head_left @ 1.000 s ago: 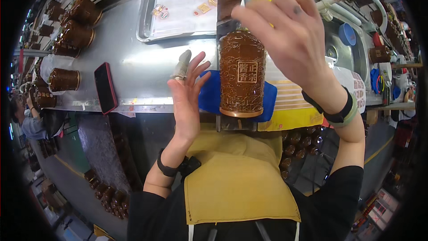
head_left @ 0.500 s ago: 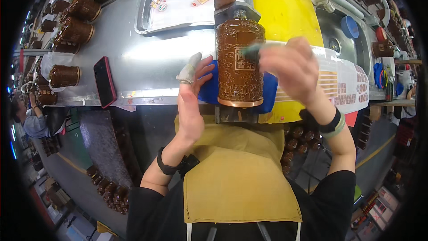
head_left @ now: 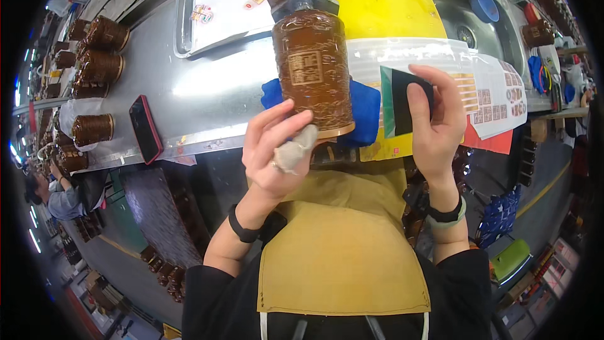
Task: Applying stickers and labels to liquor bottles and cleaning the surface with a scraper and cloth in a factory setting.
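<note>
A brown embossed cylinder (head_left: 313,73) stands out toward me from a mount on the steel bench (head_left: 207,97), over a blue cloth (head_left: 365,108). My left hand (head_left: 274,151) is just below the cylinder's rim and pinches a small grey rag (head_left: 294,151) between thumb and fingers. To the right of the cylinder, my right hand (head_left: 437,123) holds a small dark card with a green edge (head_left: 402,107). The card is apart from the cylinder. Both wrists wear dark bands.
A red-edged phone (head_left: 145,128) lies on the bench at left. Several more brown cylinders (head_left: 94,129) stand along the left. A steel tray with stickers (head_left: 220,6) lies beyond, then a yellow sheet (head_left: 384,6), a sink (head_left: 484,25) and sticker sheets (head_left: 497,94). Another person (head_left: 63,198) works at far left.
My right hand has come off the cylinder and moved right, now holding the dark card. My left hand has closed on the grey rag and shifted under the cylinder's rim.
</note>
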Tool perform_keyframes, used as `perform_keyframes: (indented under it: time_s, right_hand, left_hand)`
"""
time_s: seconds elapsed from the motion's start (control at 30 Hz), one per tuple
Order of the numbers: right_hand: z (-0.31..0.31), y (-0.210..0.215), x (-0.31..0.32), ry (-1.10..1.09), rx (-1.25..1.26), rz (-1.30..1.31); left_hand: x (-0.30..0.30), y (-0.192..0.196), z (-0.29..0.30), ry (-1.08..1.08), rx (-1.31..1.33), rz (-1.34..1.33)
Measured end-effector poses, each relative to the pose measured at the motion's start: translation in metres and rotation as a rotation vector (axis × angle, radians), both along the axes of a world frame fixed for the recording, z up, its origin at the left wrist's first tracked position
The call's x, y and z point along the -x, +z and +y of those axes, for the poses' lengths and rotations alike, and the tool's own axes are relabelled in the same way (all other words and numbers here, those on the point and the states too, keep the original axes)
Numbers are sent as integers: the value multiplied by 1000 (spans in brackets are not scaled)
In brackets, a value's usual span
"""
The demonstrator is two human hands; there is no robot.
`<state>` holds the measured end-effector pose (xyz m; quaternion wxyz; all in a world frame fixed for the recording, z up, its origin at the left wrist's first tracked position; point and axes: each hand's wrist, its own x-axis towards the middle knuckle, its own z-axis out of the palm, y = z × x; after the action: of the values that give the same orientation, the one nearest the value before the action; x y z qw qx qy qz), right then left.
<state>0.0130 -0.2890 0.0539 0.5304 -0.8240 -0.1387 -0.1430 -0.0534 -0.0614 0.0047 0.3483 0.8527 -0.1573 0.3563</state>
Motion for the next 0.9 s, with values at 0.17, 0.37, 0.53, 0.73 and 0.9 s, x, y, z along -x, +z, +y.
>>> perform_keyframes:
  time_s: [0.17, 0.37, 0.53, 0.73, 0.9]
  right_hand:
    - [5, -17, 17, -3, -192, 198]
    - [13, -38, 40, 3, -273, 428]
    - [23, -30, 45, -24, -310, 437]
    - [35, -8, 44, 12, -217, 342]
    - [45, 6, 43, 16, -100, 281]
  left_hand:
    - [10, -8, 0, 47, 304, 116]
    - [12, -8, -1, 29, 315, 163]
    - [13, -11, 3, -15, 260, 146]
    - [13, -10, -4, 3, 267, 132]
    - [11, -14, -7, 84, 292, 116]
